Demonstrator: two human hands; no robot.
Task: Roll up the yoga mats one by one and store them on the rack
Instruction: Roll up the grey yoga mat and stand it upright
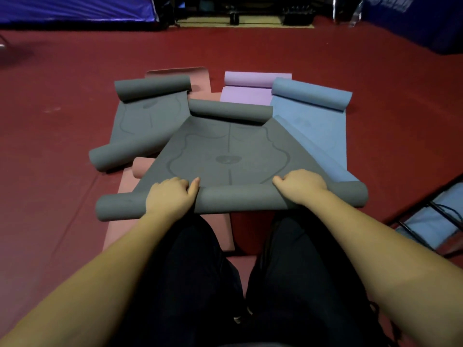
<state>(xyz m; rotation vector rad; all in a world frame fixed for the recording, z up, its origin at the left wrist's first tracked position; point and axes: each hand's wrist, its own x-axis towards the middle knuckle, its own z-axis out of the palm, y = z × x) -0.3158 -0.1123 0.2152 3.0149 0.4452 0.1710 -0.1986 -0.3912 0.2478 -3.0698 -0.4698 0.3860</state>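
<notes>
A grey yoga mat lies in front of me, its near end wound into a roll and its far end curled up. My left hand grips the roll left of centre, fingers curled over it. My right hand grips it right of centre. A second grey mat lies to the left with both ends curled. A blue mat lies to the right, a purple mat behind, and a pink mat underneath.
Dark red floor surrounds the mats. A black metal frame with light blue fabric stands at the right edge. Blue barriers and dark equipment line the far side. My dark-trousered legs fill the bottom centre.
</notes>
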